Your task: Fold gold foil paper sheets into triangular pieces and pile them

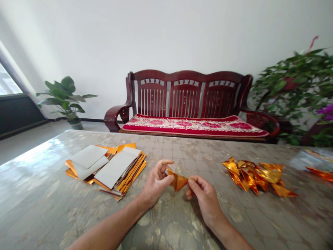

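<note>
Gold foil piece [178, 181], seemingly half-folded, is pinched by fingers of left hand [156, 182] and right hand [204, 196]

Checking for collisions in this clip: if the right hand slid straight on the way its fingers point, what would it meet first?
The right hand points up-left, so it would first meet the folded gold paper it pinches, then probably the left hand gripping the paper's other end. Depth is hard to judge.

White wall [104, 38], bare. Dark red wooden bench [187, 93] against it, red floral cushion [192, 125] on the seat. Potted plant [65, 99] on the floor at left, beside a dark window frame [15, 111] with daylight coming in. Leafy plant [296, 90] at right. Grey floor [31, 137]. Patterned table [166, 225] in front, glossy.
</note>
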A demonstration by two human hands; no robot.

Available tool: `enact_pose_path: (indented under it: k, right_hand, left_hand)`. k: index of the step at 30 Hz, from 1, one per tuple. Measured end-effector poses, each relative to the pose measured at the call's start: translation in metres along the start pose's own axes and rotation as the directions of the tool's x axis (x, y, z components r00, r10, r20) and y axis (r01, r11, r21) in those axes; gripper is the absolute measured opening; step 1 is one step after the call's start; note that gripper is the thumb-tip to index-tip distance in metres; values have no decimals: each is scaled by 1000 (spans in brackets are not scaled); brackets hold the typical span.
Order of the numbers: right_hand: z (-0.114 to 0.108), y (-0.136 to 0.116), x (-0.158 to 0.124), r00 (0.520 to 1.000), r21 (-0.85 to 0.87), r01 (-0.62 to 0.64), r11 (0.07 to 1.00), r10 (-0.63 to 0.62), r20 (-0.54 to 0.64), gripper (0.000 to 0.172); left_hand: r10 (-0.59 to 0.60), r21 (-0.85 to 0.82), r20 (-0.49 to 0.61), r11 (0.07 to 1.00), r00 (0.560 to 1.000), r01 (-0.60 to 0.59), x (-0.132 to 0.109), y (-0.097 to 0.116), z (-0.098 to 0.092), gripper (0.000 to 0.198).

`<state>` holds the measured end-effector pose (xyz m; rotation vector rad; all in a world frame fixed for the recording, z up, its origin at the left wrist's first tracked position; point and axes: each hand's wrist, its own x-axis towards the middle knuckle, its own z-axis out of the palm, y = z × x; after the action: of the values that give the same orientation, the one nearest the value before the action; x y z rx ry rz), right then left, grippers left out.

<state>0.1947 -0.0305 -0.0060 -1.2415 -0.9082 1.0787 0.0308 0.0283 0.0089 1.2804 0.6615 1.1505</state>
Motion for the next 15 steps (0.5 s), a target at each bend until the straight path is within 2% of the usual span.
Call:
enact_pose_path:
  k: [4, 9, 11, 15]
  right_hand:
    - [-1, 0, 0, 1000, -6, 9, 1000, -9, -1, 39]
    - [-2, -1, -1, 1000, -7, 11, 1000, -11, -2, 38]
    - [-1, -2, -1, 1000, -13, 19, 1000, -20, -6, 38]
    - [-1, -3, -2, 998, -25, 45, 999, -46, -32, 37]
  left_hand:
    - [32, 143, 42, 989, 999, -37, 0, -3, -4, 35]
    - [25, 230, -62, 973, 998, -11, 4, -13, -8, 29]
    - [29, 285, -72, 958, 997, -7, 4, -15, -9, 27]
    - [91, 403, -59, 913, 994, -60, 1, -15, -11, 37]
